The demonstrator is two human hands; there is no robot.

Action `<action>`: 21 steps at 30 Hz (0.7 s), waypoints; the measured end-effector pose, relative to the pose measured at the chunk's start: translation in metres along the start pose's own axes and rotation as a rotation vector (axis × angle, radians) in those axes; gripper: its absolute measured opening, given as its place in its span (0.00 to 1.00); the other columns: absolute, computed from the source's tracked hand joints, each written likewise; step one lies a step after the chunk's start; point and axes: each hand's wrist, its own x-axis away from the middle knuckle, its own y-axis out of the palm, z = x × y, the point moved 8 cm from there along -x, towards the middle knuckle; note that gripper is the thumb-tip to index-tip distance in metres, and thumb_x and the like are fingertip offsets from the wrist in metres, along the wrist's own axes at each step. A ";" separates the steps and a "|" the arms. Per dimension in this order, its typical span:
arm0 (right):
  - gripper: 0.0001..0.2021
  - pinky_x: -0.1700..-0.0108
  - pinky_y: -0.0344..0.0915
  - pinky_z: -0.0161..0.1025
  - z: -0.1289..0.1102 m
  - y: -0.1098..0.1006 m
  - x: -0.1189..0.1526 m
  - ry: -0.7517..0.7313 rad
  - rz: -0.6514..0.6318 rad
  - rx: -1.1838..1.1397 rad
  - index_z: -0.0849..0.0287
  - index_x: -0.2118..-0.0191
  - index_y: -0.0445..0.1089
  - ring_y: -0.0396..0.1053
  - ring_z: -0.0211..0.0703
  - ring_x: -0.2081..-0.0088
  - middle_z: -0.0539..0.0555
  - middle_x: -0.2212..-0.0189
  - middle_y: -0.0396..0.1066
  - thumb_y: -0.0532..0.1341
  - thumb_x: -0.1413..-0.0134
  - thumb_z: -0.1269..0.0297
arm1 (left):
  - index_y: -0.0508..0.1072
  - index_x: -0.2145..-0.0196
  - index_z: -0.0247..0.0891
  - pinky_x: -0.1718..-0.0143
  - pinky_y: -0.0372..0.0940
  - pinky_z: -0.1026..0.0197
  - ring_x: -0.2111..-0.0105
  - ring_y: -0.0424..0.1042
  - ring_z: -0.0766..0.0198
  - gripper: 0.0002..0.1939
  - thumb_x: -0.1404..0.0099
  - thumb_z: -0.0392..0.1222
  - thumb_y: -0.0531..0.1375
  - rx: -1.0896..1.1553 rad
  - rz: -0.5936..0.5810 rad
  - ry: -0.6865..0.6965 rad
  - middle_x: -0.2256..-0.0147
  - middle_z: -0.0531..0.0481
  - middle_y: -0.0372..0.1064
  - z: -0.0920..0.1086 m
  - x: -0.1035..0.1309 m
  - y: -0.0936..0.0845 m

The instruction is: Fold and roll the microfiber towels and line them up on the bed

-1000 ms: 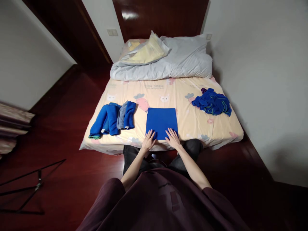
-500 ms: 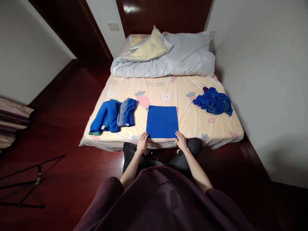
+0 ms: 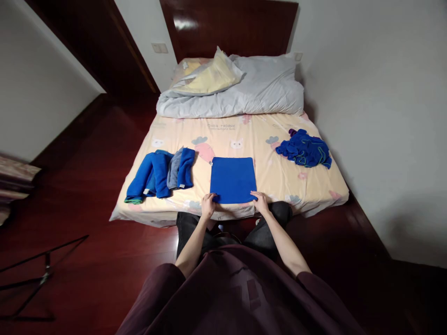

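Observation:
A square blue towel [image 3: 233,179] lies flat near the front edge of the bed, with a small pale tag at its far left corner. My left hand [image 3: 208,205] pinches its near left corner, fingers curled over the cloth. At the near right corner, my right hand [image 3: 260,203] holds the edge between thumb and fingers. To the left are rolled or folded blue towels [image 3: 161,174] with a grey one [image 3: 174,169] among them. A crumpled heap of blue cloths [image 3: 304,149] with green edging lies on the right.
The bed [image 3: 240,128] has a cream sheet with printed carrots. A grey quilt [image 3: 265,88] and a yellowish pillow or cloth [image 3: 213,77] are bunched at the headboard [image 3: 230,25]. Black stand legs [image 3: 45,265] rest on the floor at left; a wall [image 3: 377,116] flanks the right.
My fingers, which rested flatter on the towel's near corners, are now curled and gripping them. The towel stays flat on the bed. The head view has shifted slightly.

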 end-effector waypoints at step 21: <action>0.11 0.53 0.77 0.47 0.025 -0.020 -0.008 0.235 0.011 -0.254 0.57 0.63 0.79 0.79 0.49 0.63 0.57 0.61 0.82 0.64 0.51 0.61 | 0.81 0.56 0.40 0.44 0.72 0.45 0.51 0.79 0.48 0.17 0.35 0.52 0.60 0.374 -0.106 -0.105 0.54 0.42 0.81 -0.044 0.004 -0.021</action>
